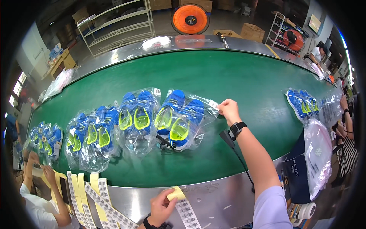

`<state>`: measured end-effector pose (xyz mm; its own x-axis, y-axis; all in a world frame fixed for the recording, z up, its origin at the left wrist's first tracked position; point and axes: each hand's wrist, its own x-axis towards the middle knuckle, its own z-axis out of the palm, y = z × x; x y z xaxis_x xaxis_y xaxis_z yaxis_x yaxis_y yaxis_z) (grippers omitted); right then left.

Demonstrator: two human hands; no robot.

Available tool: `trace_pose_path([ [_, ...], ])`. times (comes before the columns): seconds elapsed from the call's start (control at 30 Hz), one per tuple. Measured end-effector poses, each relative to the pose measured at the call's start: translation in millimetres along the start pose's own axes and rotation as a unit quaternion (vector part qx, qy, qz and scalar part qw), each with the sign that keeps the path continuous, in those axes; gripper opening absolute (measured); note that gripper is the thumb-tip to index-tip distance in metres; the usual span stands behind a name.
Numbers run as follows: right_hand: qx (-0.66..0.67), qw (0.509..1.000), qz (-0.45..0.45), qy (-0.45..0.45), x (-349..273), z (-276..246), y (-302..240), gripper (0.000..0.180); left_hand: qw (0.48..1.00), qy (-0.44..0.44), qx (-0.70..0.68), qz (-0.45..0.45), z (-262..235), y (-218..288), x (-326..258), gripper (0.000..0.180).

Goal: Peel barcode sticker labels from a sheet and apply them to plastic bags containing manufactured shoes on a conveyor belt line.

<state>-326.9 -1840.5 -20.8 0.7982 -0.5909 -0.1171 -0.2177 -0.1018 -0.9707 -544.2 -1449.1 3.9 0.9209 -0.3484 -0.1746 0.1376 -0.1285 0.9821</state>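
My left hand [162, 208] is low over the metal edge of the table. Its thumb and fingers pinch the folded yellow end of a strip of barcode labels [187, 213]. Stretched over the green conveyor belt, my right hand [228, 110] has its fingertips closed on a small white tag [213, 104] at the corner of a transparent bag. Inside that bag lies a pair of blue shoes [179, 128] with bright yellow-green linings. Just left of it, a second bagged pair [139, 114] lies on the belt. My right wrist wears a black band.
More bagged shoes [93, 133] lie leftward, with others [303, 105] far right. Several label strips [89, 202] cover the lower left edge. A dark box [295, 175] and plastic bags [318, 152] stand at right. Co-workers' arms [49, 179] are at left. A black cable [242, 162] crosses the belt.
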Motion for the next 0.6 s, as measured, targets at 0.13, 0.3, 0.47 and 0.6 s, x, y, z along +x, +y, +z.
trace_pose_path([
  [0.13, 0.062, 0.998, 0.010, 0.019, -10, -5, 7, 0.010, 0.999, -0.014, 0.033, 0.001, 3, 0, -2, 0.031],
  [0.3, 0.285, 0.950, 0.118, 0.047, -63, -7, 14, 0.045, 1.000, 0.011, 0.011, 0.022, 9, -7, -1, 0.032],
  [0.47, 0.291, 0.943, 0.024, -0.157, -164, 59, 0, 0.062, 0.999, 0.007, 0.017, 0.045, 4, -15, -2, 0.032],
  [0.6, 0.227, 0.946, -0.039, -0.230, -116, 86, -8, 0.071, 1.000, -0.003, 0.024, 0.019, 8, -12, 0, 0.030],
])
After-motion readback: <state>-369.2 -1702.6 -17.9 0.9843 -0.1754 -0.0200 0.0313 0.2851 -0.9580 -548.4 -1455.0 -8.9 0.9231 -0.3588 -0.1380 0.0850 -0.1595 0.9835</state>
